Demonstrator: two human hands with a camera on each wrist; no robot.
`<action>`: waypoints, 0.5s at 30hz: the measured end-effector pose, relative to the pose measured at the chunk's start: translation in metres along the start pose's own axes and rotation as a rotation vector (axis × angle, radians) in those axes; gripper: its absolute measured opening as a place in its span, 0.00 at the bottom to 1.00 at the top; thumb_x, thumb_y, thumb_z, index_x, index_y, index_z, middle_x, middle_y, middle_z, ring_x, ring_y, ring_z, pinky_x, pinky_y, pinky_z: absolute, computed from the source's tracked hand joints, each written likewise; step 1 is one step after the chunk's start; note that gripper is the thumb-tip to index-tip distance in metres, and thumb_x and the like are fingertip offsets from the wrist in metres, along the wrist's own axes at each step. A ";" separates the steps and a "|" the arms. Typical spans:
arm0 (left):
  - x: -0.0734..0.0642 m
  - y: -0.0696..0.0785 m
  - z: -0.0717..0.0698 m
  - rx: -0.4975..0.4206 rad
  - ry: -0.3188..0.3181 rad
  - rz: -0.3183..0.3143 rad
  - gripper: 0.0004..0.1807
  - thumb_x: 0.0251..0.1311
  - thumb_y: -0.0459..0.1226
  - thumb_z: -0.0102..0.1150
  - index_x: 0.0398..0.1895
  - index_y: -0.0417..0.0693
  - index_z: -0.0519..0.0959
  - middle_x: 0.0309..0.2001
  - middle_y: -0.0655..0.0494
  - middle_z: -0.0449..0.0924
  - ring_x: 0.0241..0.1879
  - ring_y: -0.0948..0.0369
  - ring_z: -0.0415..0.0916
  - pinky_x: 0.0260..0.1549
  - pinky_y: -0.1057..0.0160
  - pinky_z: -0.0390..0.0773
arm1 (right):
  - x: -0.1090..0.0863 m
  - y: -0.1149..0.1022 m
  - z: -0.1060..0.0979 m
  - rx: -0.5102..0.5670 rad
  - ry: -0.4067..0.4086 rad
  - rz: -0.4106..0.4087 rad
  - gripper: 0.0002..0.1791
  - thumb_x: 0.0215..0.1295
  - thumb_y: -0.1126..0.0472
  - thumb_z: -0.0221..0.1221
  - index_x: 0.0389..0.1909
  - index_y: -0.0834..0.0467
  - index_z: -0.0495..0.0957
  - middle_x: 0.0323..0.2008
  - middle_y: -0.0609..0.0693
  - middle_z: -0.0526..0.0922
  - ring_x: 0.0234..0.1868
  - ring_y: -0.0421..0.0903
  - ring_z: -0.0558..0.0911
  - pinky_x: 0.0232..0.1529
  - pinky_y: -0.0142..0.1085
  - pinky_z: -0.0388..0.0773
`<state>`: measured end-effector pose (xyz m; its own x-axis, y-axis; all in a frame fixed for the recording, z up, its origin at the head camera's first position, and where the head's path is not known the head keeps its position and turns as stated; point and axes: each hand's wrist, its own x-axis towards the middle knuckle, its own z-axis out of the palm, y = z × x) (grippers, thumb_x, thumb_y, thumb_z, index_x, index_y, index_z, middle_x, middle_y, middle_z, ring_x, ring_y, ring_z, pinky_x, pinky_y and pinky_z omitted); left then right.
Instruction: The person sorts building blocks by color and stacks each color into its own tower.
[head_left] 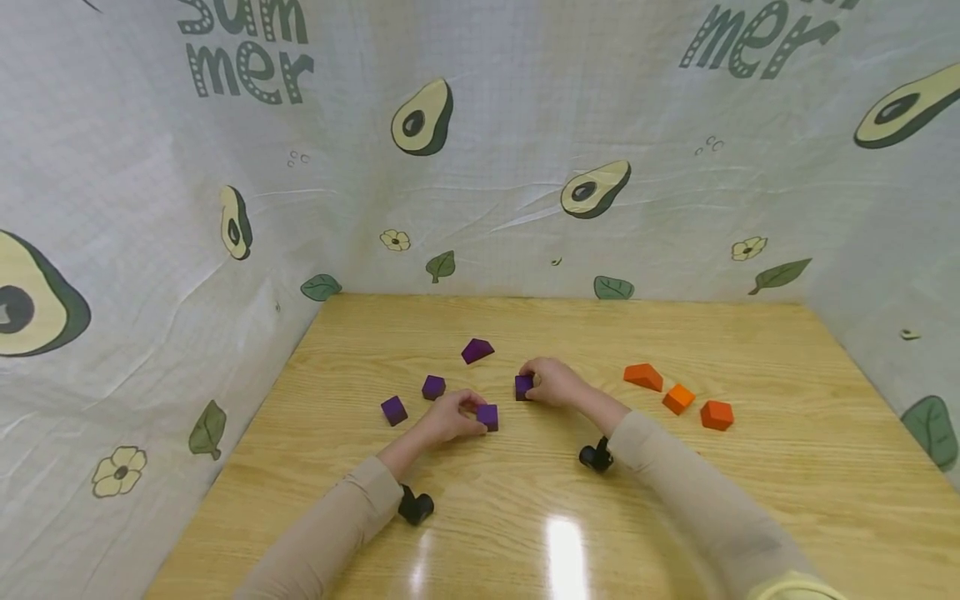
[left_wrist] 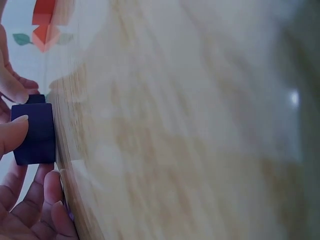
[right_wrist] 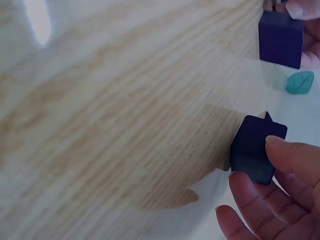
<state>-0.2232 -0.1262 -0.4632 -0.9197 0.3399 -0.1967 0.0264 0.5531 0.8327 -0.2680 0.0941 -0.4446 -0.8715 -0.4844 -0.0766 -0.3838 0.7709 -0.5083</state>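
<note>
Near the middle of the table, my left hand (head_left: 453, 418) pinches a purple cube (head_left: 487, 417) between thumb and fingers. My right hand (head_left: 557, 383) grips a second purple cube (head_left: 522, 387), slightly farther back and to the right. A gap separates the two cubes. Up close in the left wrist view, the thumb lies against one face of the left cube (left_wrist: 37, 140). The right wrist view has the right thumb on the other cube (right_wrist: 254, 152), with fingers on its lower side. To the left stand two more purple cubes, one nearer (head_left: 393, 410) and one farther (head_left: 433, 387).
A purple angular block (head_left: 477, 351) lies behind the hands. On the right are an orange-red angular block (head_left: 643, 377), an orange cube (head_left: 678, 399) and a red-orange block (head_left: 717, 415). A printed cloth (head_left: 495, 242) hangs along the back edge of the wooden table (head_left: 487, 533).
</note>
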 end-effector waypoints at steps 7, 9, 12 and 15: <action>0.000 0.001 0.001 0.006 0.007 -0.017 0.19 0.47 0.30 0.67 0.44 0.41 0.75 0.40 0.49 0.78 0.36 0.59 0.75 0.37 0.64 0.75 | -0.009 -0.009 0.003 0.013 -0.043 -0.057 0.19 0.52 0.66 0.64 0.45 0.67 0.77 0.41 0.58 0.80 0.40 0.47 0.77 0.42 0.39 0.74; 0.000 0.000 0.001 0.008 0.007 -0.018 0.19 0.47 0.30 0.67 0.44 0.41 0.75 0.40 0.49 0.77 0.36 0.60 0.75 0.37 0.64 0.75 | -0.012 -0.011 0.005 0.015 -0.051 -0.067 0.18 0.51 0.66 0.64 0.44 0.66 0.77 0.40 0.56 0.80 0.38 0.45 0.76 0.41 0.37 0.73; 0.000 0.000 0.001 0.009 0.005 -0.019 0.19 0.47 0.30 0.67 0.44 0.40 0.75 0.40 0.49 0.77 0.36 0.60 0.75 0.36 0.64 0.75 | -0.014 -0.015 0.007 0.030 -0.060 -0.062 0.17 0.51 0.66 0.64 0.44 0.65 0.77 0.39 0.55 0.80 0.35 0.43 0.75 0.38 0.36 0.73; 0.001 0.000 0.001 0.004 0.003 -0.024 0.19 0.47 0.30 0.67 0.44 0.40 0.75 0.40 0.49 0.77 0.35 0.60 0.75 0.35 0.65 0.75 | -0.015 -0.017 0.010 0.041 -0.065 -0.049 0.18 0.51 0.65 0.65 0.44 0.65 0.77 0.38 0.54 0.80 0.32 0.42 0.74 0.37 0.35 0.73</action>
<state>-0.2241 -0.1255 -0.4641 -0.9213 0.3243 -0.2145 0.0064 0.5643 0.8255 -0.2454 0.0841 -0.4429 -0.8297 -0.5482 -0.1052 -0.4118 0.7282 -0.5478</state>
